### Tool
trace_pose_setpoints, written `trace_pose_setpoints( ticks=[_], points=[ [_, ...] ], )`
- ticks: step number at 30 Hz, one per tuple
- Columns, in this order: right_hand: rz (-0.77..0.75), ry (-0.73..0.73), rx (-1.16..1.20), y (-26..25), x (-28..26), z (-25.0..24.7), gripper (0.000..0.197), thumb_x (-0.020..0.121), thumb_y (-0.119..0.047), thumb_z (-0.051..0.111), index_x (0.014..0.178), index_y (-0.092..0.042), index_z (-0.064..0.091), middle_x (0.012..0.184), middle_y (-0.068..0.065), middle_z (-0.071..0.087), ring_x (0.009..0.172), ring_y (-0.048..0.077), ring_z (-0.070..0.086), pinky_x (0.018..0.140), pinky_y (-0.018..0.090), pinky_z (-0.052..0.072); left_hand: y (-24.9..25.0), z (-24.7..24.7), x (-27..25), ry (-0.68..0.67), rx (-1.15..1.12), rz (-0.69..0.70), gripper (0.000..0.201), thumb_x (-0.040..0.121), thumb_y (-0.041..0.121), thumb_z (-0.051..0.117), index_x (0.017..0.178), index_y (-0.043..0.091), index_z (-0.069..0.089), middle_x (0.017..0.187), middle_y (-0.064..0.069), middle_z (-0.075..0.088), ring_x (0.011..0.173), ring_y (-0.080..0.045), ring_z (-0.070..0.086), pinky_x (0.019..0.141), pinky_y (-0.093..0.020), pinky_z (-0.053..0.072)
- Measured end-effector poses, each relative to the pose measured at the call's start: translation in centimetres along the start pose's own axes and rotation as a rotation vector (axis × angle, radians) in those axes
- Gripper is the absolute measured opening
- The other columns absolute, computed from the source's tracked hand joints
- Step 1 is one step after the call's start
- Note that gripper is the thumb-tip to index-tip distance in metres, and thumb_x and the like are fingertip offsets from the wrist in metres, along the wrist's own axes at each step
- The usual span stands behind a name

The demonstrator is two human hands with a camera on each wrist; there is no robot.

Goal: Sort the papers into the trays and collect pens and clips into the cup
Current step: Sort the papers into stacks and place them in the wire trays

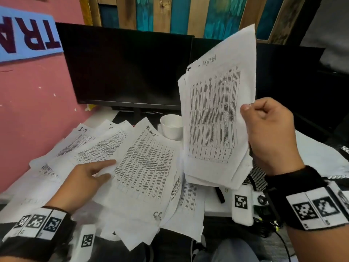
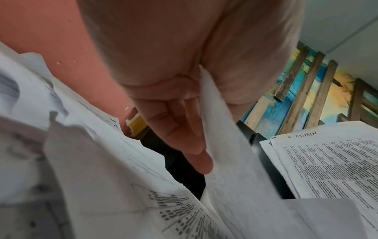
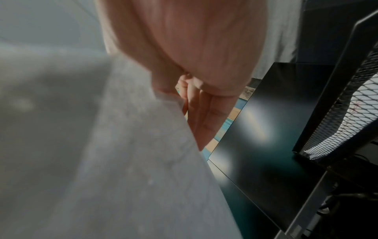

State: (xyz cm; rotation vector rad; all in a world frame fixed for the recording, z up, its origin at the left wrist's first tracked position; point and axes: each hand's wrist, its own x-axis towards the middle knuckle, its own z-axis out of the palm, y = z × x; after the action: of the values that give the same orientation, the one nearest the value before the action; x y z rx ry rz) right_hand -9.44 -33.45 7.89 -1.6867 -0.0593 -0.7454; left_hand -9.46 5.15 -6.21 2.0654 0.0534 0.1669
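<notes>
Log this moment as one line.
right hand: grips Admin stack, raised | left hand: pinches loose sheet in desk pile | cup: upright behind desk pile

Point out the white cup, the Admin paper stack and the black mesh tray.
white cup [image 1: 172, 133]: head view, outer wall.
Admin paper stack [image 1: 215, 114]: head view, printed table on the top sheet.
black mesh tray [image 3: 345, 116]: right wrist view, mesh side wall.
</notes>
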Motion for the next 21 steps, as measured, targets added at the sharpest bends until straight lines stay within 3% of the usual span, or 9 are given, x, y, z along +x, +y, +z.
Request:
trace_pose_setpoints(
  ticks=[6,9,11,14,15,16,18,20,21],
  points=[
    [-0.077,0.127,0.098,-2.0,0.7,0.1,0.028,0.101,-0.016,0.067,0.076,-0.024,0.056,0.048,-0.013,0.045,0.047,0.005,0.034,0.048,0.021,0.031,-0.5,-0.3,-0.1,0.015,0.005,-0.016,0.043,0.094,0.002,0.072,0.122,0.034,0.077,0.125,0.016,0.068,0.128,-0.007,0.058,0.109,-0.027,0.037],
    [-0.081,0.164,0.205,-3.0,1.1,0.4,0.023,0.099,-0.016,0.068,0.079,-0.021,0.059,0.067,0.004,0.052,0.066,0.020,0.045,0.063,0.029,0.045,-0.6,-0.2,-0.3,0.001,0.040,-0.038,0.041,0.094,0.002,0.071,0.122,0.032,0.077,0.123,0.015,0.068,0.123,-0.008,0.058,0.105,-0.026,0.038],
    [-0.002,0.159,0.282,-2.3,1.1,1.0,0.020,0.099,-0.014,0.067,0.080,-0.017,0.061,0.081,0.014,0.060,0.078,0.023,0.056,0.075,0.037,0.054,-0.6,0.1,-0.4,-0.012,0.038,-0.050,0.038,0.095,0.006,0.072,0.121,0.032,0.077,0.121,0.013,0.070,0.120,-0.009,0.060,0.104,-0.027,0.038],
    [0.263,0.076,0.315,1.1,0.0,2.7,0.013,0.102,-0.011,0.064,0.091,-0.003,0.067,0.096,0.016,0.075,0.090,0.029,0.075,0.087,0.045,0.063,-0.7,0.5,-0.3,-0.018,-0.030,-0.064,0.027,0.096,0.014,0.073,0.118,0.029,0.079,0.114,0.014,0.073,0.117,-0.008,0.064,0.104,-0.027,0.039],
    [0.378,0.021,0.316,2.5,-0.9,3.3,0.015,0.102,-0.011,0.062,0.098,0.002,0.067,0.097,0.019,0.077,0.089,0.031,0.077,0.083,0.046,0.065,-0.7,0.7,-0.2,-0.025,-0.046,-0.063,0.023,0.097,0.016,0.072,0.116,0.027,0.080,0.112,0.016,0.074,0.116,-0.006,0.064,0.104,-0.027,0.040],
    [0.478,-0.031,0.289,4.3,-1.9,3.9,0.017,0.104,-0.011,0.060,0.099,0.003,0.067,0.088,0.016,0.076,0.077,0.026,0.078,0.069,0.039,0.066,-0.7,0.9,-0.2,-0.037,-0.059,-0.062,0.020,0.098,0.019,0.071,0.114,0.026,0.081,0.112,0.017,0.076,0.116,-0.003,0.065,0.105,-0.027,0.041],
    [0.577,-0.105,0.152,7.3,-4.2,4.9,0.026,0.104,-0.011,0.059,0.081,-0.012,0.070,0.063,-0.003,0.066,0.052,0.010,0.061,0.046,0.022,0.049,-0.7,1.2,-0.1,-0.072,-0.077,-0.075,0.019,0.101,0.023,0.066,0.109,0.025,0.083,0.114,0.017,0.078,0.116,0.001,0.065,0.107,-0.029,0.044],
    [0.522,-0.195,-0.102,10.4,-6.1,5.5,0.036,0.102,-0.014,0.063,0.068,-0.024,0.070,0.064,-0.010,0.063,0.059,0.011,0.054,0.050,0.019,0.043,-0.7,1.4,-0.1,-0.093,-0.068,-0.097,0.021,0.102,0.022,0.065,0.104,0.027,0.085,0.113,0.020,0.078,0.114,0.005,0.064,0.106,-0.028,0.044],
    [0.489,-0.220,-0.207,11.6,-6.6,5.7,0.031,0.101,-0.017,0.065,0.072,-0.024,0.073,0.070,-0.008,0.068,0.065,0.014,0.058,0.054,0.019,0.045,-0.8,1.5,-0.1,-0.097,-0.054,-0.107,0.021,0.101,0.021,0.065,0.102,0.028,0.085,0.111,0.022,0.078,0.112,0.007,0.064,0.105,-0.028,0.043]
  ],
)
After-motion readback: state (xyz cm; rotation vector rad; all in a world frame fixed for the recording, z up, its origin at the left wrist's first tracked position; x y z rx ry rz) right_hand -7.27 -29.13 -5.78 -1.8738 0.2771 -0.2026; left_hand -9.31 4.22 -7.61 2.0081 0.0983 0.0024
